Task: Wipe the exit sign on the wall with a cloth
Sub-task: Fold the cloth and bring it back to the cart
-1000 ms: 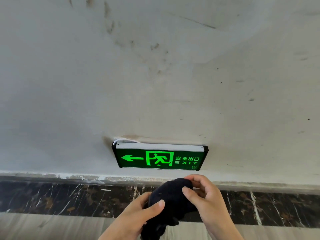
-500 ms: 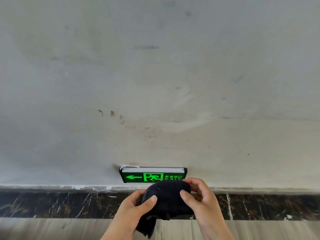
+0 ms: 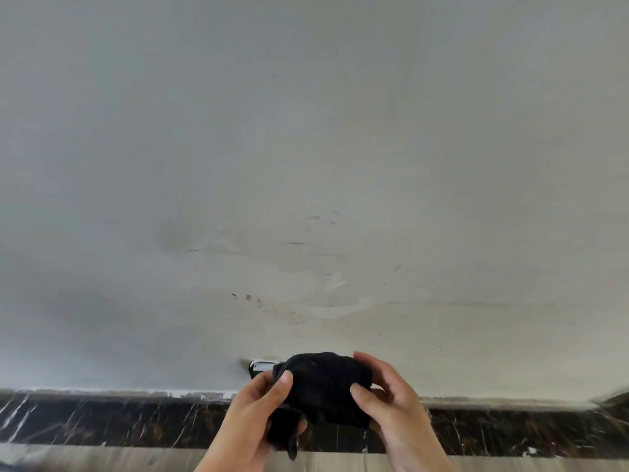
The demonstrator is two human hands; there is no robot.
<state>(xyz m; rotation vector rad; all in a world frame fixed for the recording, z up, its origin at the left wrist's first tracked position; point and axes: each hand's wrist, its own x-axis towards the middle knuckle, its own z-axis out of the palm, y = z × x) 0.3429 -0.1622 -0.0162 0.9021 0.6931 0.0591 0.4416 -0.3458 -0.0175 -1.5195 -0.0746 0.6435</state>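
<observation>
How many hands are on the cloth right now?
2. The left hand grips the black cloth at its left and lower part; the right hand holds its right side. The cloth covers most of the exit sign.

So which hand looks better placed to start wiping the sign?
Probably the right hand: it cups the bunched cloth right in front of the sign; the left hand pinches the dangling end.

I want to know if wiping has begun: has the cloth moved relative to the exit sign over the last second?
Yes. The black cloth has come up from below the exit sign and now covers most of it; only the sign's left end shows. Both the left hand and right hand hold it.
</observation>
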